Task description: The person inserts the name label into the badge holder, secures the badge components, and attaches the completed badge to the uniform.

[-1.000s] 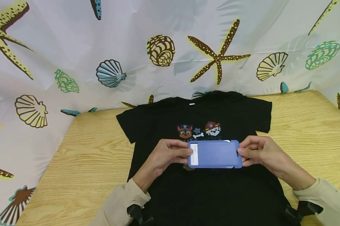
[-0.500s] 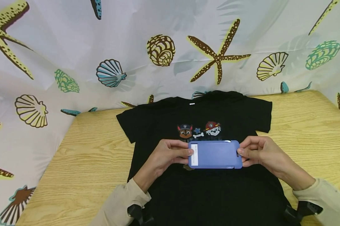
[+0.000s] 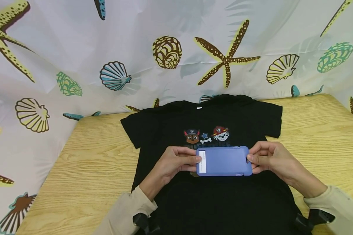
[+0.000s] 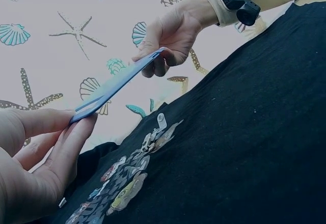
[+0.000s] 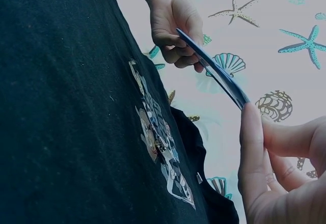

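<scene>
Between both hands a flat blue badge holder (image 3: 224, 161) is held sideways, with a slot at its right end and a white label at its left. My left hand (image 3: 174, 163) pinches the label end between thumb and fingers. The slotted end is pinched by my right hand (image 3: 274, 160). Both wrist views show the badge holder (image 4: 117, 84) edge-on, thin and raised off the cloth. Beneath it lies a black T-shirt (image 3: 217, 202) with cartoon dog prints, partly covered by the holder and hands.
The T-shirt is spread on a wood-grain table (image 3: 85, 169), its collar toward the back. Behind the table hangs a white curtain (image 3: 141, 29) printed with shells and starfish. Bare wood shows on both sides of the shirt.
The badge holder has shifted very slightly right and down, and its surface glare has changed a little. Both hands keep their pinch on it.
</scene>
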Available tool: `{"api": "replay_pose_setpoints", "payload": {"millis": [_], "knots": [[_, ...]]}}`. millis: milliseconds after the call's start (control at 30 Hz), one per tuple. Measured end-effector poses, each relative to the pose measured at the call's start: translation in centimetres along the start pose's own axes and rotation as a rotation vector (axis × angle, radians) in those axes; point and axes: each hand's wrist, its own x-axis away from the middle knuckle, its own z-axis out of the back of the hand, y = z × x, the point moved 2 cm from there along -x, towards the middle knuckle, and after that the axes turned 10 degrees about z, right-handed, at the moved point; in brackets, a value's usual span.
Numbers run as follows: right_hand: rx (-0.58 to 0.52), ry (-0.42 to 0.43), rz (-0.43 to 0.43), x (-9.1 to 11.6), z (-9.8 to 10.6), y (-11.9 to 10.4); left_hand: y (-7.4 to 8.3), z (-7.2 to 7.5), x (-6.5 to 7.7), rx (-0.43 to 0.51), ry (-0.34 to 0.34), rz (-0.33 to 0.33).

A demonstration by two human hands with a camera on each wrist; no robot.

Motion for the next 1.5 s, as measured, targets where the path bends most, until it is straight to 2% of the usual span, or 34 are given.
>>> {"api": "replay_pose_setpoints", "payload": {"millis": [400, 633, 1500], "knots": [[-0.002, -0.014, 0.019, 0.10, -0.07, -0.13, -0.14, -0.28, 0.11, 0.006, -0.008, -0.007], [0.041, -0.013, -0.017, 0.14, -0.48, -0.47, -0.17, -0.50, 0.09, 0.006, -0.021, -0.005], [0.013, -0.027, -0.021, 0.18, -0.67, -0.04, -0.75, -0.73, -0.08, 0.064, -0.018, 0.020]]}}
